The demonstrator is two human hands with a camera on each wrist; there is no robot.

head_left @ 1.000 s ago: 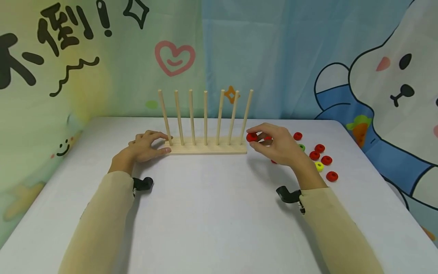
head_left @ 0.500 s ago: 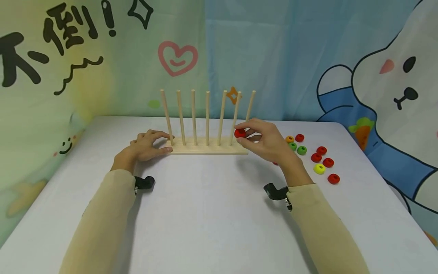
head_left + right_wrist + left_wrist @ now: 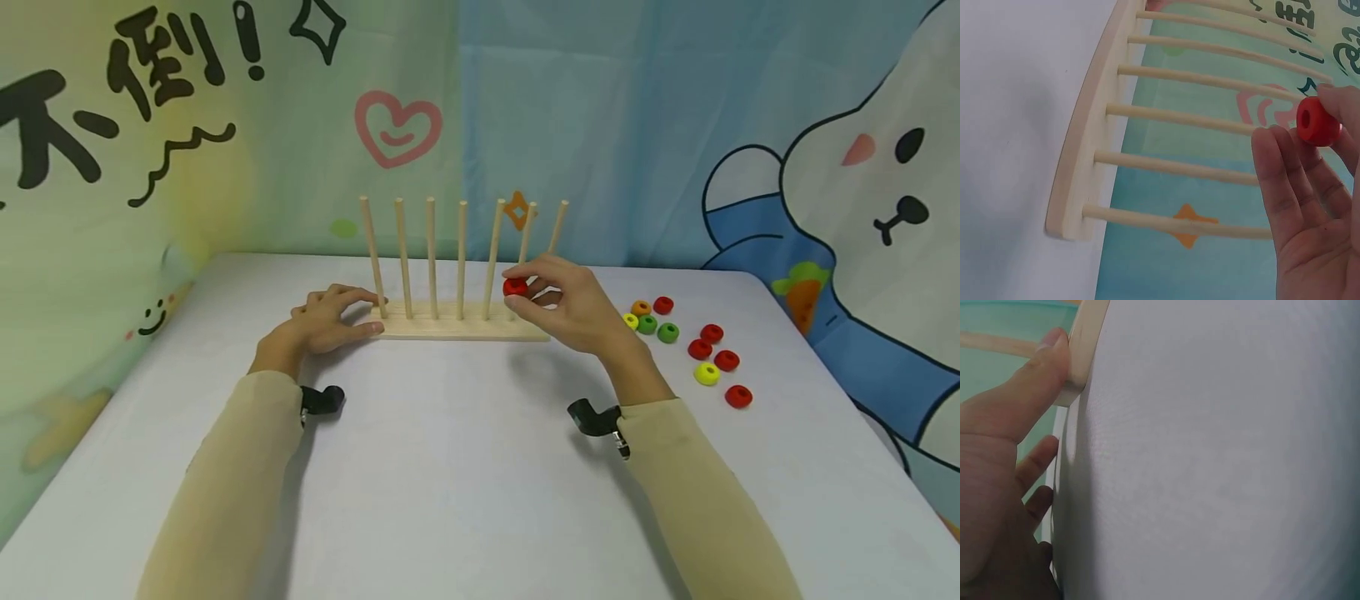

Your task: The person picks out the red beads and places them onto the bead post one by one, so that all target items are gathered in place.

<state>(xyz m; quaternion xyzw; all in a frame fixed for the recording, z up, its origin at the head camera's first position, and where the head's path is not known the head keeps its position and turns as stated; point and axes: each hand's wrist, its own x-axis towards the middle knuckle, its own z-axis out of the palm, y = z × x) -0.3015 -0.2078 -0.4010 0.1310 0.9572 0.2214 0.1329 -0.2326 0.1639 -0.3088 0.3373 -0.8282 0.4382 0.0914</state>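
A wooden peg rack (image 3: 465,332), a flat base with several upright pegs, stands on the white table. My left hand (image 3: 326,321) holds its left end, thumb along the front and index finger behind; in the left wrist view the thumb (image 3: 1047,369) lies on the base's corner. My right hand (image 3: 562,300) pinches a red bead (image 3: 515,287) between thumb and fingertips, in front of the right-hand pegs. In the right wrist view the bead's hole (image 3: 1305,119) shows, and the bead is beside the upper part of the pegs, off them.
Several loose beads lie right of the rack: red beads (image 3: 727,361), green beads (image 3: 667,332), yellow beads (image 3: 707,373) and an orange bead (image 3: 641,307). A printed cloth backdrop (image 3: 540,108) hangs behind the table.
My right hand has carried the red bead left, from beyond the rack's right end to the right-hand pegs, uncovering more loose beads. The left hand stays on the rack. The head view has shifted slightly.
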